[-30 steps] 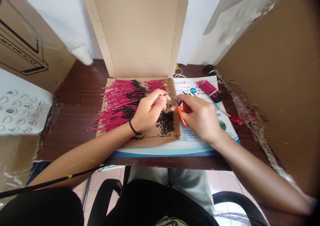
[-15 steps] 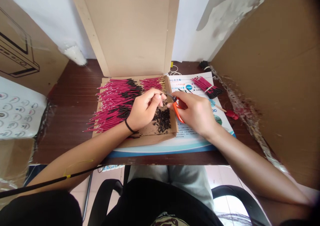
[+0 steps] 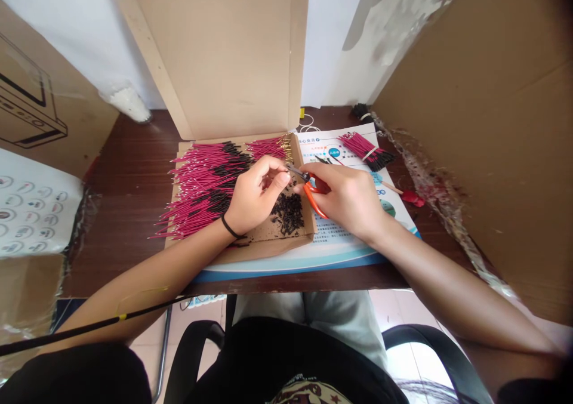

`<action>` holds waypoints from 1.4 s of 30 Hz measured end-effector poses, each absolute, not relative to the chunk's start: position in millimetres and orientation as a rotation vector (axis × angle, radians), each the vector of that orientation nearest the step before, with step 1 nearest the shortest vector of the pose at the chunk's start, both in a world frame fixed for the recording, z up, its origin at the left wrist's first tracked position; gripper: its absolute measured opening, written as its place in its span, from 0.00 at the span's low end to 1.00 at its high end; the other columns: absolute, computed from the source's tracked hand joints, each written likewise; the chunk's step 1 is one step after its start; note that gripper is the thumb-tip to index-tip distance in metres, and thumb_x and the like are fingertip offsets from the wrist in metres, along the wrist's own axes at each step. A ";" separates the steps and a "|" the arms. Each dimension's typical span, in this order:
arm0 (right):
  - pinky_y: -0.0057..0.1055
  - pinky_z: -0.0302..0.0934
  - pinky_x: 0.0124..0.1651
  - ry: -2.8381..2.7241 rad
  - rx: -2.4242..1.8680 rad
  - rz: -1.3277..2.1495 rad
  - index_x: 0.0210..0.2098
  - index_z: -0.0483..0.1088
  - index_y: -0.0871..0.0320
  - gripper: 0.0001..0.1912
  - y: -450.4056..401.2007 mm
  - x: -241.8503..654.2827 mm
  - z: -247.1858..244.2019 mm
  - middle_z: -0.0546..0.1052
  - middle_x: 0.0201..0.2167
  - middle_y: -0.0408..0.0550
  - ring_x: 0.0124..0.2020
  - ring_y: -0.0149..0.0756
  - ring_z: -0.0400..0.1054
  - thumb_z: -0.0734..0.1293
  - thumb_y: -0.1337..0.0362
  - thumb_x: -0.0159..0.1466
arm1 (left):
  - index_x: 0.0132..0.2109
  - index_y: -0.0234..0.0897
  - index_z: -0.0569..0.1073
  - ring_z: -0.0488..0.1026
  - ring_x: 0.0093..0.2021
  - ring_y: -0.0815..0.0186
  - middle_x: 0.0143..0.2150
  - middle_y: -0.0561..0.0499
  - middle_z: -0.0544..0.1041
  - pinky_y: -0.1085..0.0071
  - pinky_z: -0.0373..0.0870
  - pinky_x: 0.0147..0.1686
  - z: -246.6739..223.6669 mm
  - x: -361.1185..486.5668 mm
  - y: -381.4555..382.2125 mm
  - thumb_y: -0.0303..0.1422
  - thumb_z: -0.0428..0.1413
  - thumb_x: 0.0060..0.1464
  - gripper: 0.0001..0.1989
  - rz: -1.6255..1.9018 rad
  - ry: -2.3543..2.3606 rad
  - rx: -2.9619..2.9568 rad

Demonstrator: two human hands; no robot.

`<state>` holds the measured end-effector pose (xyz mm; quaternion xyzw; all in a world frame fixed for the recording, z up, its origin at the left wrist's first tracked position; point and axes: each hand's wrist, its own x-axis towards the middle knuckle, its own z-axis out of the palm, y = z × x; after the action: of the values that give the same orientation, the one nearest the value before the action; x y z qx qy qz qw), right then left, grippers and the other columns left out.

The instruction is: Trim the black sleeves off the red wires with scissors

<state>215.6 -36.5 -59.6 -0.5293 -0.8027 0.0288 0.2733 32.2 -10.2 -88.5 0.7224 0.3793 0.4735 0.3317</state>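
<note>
Over cardboard tray edge (image 3: 310, 225), right hand (image 3: 344, 198) gripping snips (image 3: 313, 200), left hand (image 3: 257, 189) pinching narrow

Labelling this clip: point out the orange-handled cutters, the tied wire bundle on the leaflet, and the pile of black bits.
orange-handled cutters (image 3: 313, 199): head view, on the orange handle.
tied wire bundle (image 3: 356, 144): head view, on the red part of the wires.
pile of black bits (image 3: 287, 213): head view, on the middle of the pile.

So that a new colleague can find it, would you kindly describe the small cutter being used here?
On the dark wooden desk, find the open cardboard box of red wires. At its right edge, the right hand holds snips, the only tool with orange handles.
</note>
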 end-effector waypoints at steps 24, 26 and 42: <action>0.30 0.58 0.34 -2.227 -1.375 -0.015 0.46 0.75 0.58 0.19 -36.2 216.3 -60.7 0.78 0.29 0.49 0.30 0.35 0.69 0.61 0.53 0.66 | 0.37 0.37 0.69 0.74 0.27 0.70 0.28 0.51 0.77 0.75 0.67 0.26 -87.4 32.7 -10.4 0.40 0.54 0.59 0.11 1.284 0.941 1.869; 0.30 0.58 0.33 -2.227 -1.375 -0.013 0.46 0.76 0.59 0.20 -36.7 215.8 -60.3 0.78 0.29 0.50 0.30 0.34 0.69 0.61 0.53 0.66 | 0.37 0.37 0.70 0.74 0.27 0.70 0.28 0.51 0.77 0.75 0.68 0.26 -86.7 33.0 -10.3 0.41 0.55 0.59 0.11 1.293 0.912 1.865; 0.31 0.54 0.32 -2.256 -1.440 -0.118 0.40 0.76 0.58 0.13 -35.6 220.9 -62.2 0.78 0.29 0.49 0.31 0.36 0.69 0.60 0.61 0.66 | 0.34 0.36 0.71 0.76 0.28 0.70 0.28 0.50 0.78 0.74 0.70 0.29 -81.2 34.7 -10.6 0.43 0.57 0.56 0.14 1.252 0.864 1.768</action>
<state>220.9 -35.6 -62.2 -0.5232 -0.8196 -0.0429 0.2293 34.7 -10.6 -81.2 0.6969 0.3406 0.4933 0.3937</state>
